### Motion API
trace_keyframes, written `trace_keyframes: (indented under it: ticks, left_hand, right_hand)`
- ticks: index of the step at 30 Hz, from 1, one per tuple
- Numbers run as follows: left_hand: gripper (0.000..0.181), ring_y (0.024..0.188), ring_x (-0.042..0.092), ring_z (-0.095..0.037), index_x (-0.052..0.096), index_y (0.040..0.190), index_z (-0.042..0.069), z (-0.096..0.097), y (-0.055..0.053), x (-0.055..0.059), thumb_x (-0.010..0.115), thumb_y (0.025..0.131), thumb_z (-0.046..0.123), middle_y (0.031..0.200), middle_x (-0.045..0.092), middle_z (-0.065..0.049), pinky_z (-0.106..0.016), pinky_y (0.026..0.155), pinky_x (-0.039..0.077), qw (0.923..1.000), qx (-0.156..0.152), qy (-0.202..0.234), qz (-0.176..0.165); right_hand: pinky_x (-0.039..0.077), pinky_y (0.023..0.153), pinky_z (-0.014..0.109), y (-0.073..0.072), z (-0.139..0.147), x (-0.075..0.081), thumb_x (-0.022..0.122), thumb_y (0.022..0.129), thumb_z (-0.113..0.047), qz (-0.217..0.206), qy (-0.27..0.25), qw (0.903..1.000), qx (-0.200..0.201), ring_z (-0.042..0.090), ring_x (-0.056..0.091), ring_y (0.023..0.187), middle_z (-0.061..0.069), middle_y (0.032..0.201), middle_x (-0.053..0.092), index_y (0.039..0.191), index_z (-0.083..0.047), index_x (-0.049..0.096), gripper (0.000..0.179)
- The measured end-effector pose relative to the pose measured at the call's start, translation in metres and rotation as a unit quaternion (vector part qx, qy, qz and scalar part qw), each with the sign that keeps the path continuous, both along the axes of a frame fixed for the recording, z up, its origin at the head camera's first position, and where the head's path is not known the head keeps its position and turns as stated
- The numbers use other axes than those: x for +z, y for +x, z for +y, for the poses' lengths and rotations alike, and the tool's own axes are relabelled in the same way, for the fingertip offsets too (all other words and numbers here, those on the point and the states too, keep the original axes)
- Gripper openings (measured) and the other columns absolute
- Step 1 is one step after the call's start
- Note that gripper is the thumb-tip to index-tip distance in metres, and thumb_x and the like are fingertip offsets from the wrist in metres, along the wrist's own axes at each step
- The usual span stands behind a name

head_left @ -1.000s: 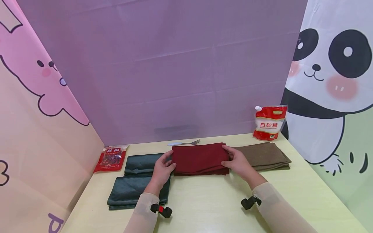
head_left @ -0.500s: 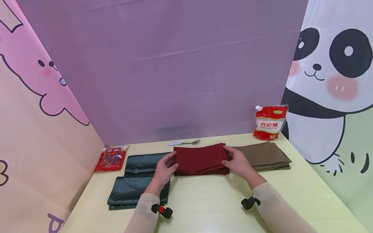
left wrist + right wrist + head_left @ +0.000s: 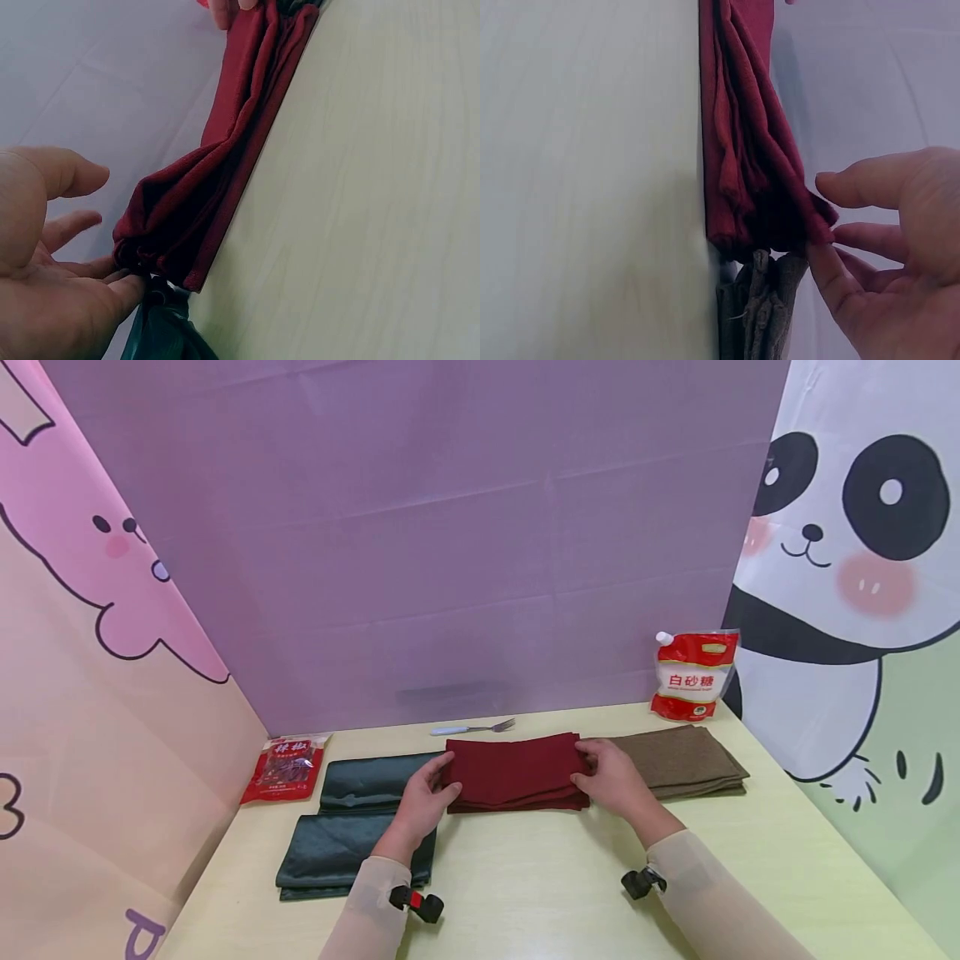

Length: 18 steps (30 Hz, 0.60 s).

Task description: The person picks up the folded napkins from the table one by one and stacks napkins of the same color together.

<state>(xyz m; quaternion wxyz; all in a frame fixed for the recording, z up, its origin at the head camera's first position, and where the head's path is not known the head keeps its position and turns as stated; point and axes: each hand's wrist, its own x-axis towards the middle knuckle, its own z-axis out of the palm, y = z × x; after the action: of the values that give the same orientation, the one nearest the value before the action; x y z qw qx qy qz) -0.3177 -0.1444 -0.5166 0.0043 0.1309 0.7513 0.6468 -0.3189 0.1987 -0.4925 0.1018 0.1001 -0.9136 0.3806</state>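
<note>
A folded dark red cloth [image 3: 517, 770] lies in layers on the table between both hands. At its left end is my left hand [image 3: 423, 797]; the left wrist view has this hand's fingertips [image 3: 124, 283] against the cloth's end, with the thumb held away from it. My right hand [image 3: 613, 777] is at the other end. In the right wrist view its fingers [image 3: 832, 274] touch the cloth's raised corner, while the thumb stands apart from the fingers. The top layers bulge a little at both ends.
Two folded dark green cloths [image 3: 360, 852] lie on the left, and a folded brown cloth [image 3: 675, 760] on the right. Behind are a fork [image 3: 472, 728], a red packet [image 3: 287, 768] at back left and a white sugar pouch [image 3: 693, 677] at back right. A purple backdrop [image 3: 450, 568] borders the table [image 3: 525, 893].
The left edge of the red cloth's top has shifted slightly right, and its raised upper edge has settled a little lower. Both hands stay at its ends, nearly still.
</note>
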Motion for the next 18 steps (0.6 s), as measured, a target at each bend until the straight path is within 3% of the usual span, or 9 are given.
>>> trace_keyframes:
  ticks: [7,18]
  left_hand:
    - [0.062,0.155,0.029,-0.036,0.035,0.161,0.001,0.0006,-0.0014,0.0002,0.061,0.105,0.004,0.166,0.034,-0.019,-0.048,0.119,0.036,0.9999,0.0,-0.008,-0.015]
    - [0.069,0.153,0.03,-0.041,0.025,0.163,-0.005,0.0008,-0.0005,-0.0006,0.061,0.106,0.007,0.166,0.03,-0.026,-0.051,0.115,0.041,0.9995,-0.007,-0.003,-0.03]
  right_hand:
    - [0.058,0.085,0.046,-0.0016,0.0018,0.0002,0.079,0.09,-0.008,-0.002,0.017,0.9998,-0.01,0.032,0.067,0.105,0.022,0.131,0.06,0.137,0.007,0.063,0.053]
    - [0.06,0.078,0.038,0.0022,-0.0028,-0.0019,0.077,0.091,-0.004,-0.018,0.01,0.9996,0.017,0.031,0.072,0.1,0.023,0.127,0.061,0.132,0.012,0.064,0.046]
